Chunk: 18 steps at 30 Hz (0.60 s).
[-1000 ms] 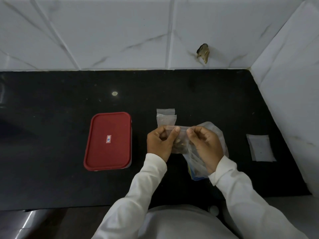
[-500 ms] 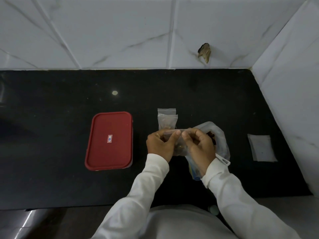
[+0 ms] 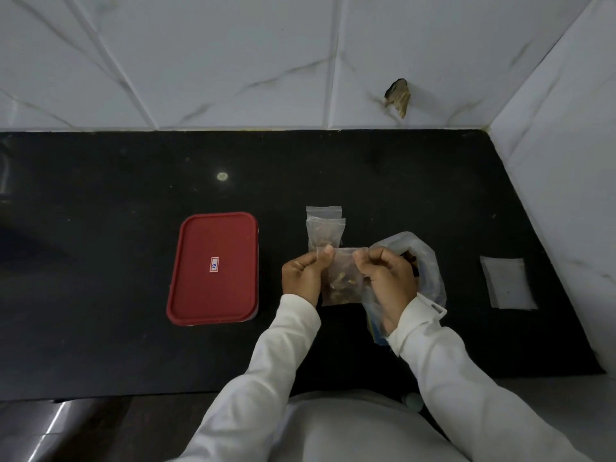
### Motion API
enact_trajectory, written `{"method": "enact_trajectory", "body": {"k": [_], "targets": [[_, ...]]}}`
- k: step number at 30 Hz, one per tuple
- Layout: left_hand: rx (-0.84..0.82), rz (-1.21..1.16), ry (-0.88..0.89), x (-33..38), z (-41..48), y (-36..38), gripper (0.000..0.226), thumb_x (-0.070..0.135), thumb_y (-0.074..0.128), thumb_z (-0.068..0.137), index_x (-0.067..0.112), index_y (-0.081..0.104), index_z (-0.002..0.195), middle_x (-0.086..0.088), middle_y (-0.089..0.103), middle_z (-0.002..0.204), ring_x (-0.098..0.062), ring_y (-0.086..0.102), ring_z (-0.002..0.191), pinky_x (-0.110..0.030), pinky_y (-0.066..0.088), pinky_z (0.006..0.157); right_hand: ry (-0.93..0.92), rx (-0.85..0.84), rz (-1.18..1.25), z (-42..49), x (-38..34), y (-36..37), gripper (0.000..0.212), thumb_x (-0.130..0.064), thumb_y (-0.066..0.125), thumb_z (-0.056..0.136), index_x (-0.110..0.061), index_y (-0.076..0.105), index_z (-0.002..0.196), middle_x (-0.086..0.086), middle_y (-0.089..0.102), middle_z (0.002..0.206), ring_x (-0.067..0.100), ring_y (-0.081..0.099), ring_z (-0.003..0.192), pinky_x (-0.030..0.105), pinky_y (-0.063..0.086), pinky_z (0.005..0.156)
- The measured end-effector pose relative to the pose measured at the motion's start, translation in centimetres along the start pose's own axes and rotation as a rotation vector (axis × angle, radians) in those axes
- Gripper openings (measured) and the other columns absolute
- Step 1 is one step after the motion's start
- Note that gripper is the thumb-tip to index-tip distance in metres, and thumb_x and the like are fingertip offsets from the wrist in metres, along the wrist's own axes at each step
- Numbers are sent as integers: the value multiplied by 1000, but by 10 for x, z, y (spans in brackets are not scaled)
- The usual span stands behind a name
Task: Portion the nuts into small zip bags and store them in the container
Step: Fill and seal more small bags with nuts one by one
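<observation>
A small zip bag (image 3: 341, 278) is pinched at its top edge from both sides and held upright above the counter. The left corner is clamped between thumb and curled fingers of the left hand (image 3: 301, 278), the right corner by the fingertips of the right hand (image 3: 388, 278). Brown nuts (image 3: 340, 286) are seen gathered in the bag's lower half. Whether the zip strip is sealed cannot be told.

Just behind the left thumb, 2 more small zip bags (image 3: 325, 230) are laid overlapping on the black countertop (image 3: 100, 228); nuts are visible in the nearer one. Under and beyond the right hand, a large clear plastic bag (image 3: 428, 265) is spread open, with dark contents glimpsed at its mouth.

Well to the left, the container (image 3: 213, 268) is set flat, closed by a red lid. A small white label (image 3: 214, 264) with a red border is stuck at the lid's centre; its blue marks are too small to be read.

Far right, empty flat bags (image 3: 506, 283) are stacked near the tiled wall (image 3: 200, 61).
</observation>
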State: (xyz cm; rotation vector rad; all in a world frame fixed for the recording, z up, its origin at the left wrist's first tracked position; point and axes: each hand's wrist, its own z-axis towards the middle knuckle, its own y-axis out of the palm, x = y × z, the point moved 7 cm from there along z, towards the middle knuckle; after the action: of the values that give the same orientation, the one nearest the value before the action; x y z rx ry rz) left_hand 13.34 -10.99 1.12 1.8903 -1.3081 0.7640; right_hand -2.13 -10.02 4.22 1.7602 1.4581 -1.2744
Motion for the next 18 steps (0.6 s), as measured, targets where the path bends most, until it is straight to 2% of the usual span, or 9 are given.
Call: {"method": "enact_trajectory", "body": {"k": [3,6,9,12,14,16,18], "targets": [[31,31,44,-3,2,-3,18,25,72,86,16,78,72,-14,75,89,-34,70,94,-55,55,89,39,10,4,5,5,0,15,-17,68,87,-5,69,79,10,70,86,24,66,91,42,54,89],[-4,42,30,-7,0,-3,19,31,73,85,13,79,80,-12,76,91,-31,71,95,-53,55,91,88,20,22,8,8,1,14,-17,69,86,-6,68,76,8,70,86,25,66,93,44,53,91],[-26,9,16,-7,2,-6,18,26,70,87,11,78,82,-12,76,90,-30,71,95,-52,54,93,79,-1,31,10,12,1,15,-20,68,88,-7,70,81,7,72,85,23,67,93,41,54,89],[45,14,42,-4,7,-15,22,19,69,88,19,79,68,-8,76,84,-32,71,93,-53,54,92,44,-93,-35,10,16,8,17,-25,63,93,-12,72,85,4,72,84,22,68,90,29,54,77],[72,27,70,-5,10,-19,25,20,70,89,21,78,65,-13,75,85,-39,69,96,-55,54,91,0,-74,-87,12,17,9,19,-25,61,94,-14,71,82,3,72,82,21,68,88,27,53,75],[27,59,74,-10,11,-18,22,23,68,90,19,79,71,-18,74,91,-37,69,97,-53,55,90,-25,-42,-120,15,19,9,20,-27,60,94,-16,70,81,3,71,79,20,67,86,31,54,79],[-29,92,82,-13,11,-20,13,22,67,91,17,77,84,-12,76,92,-29,72,94,-48,57,90,-26,-32,-132,19,21,11,21,-29,58,95,-17,70,83,1,72,80,17,67,86,30,53,80]]}}
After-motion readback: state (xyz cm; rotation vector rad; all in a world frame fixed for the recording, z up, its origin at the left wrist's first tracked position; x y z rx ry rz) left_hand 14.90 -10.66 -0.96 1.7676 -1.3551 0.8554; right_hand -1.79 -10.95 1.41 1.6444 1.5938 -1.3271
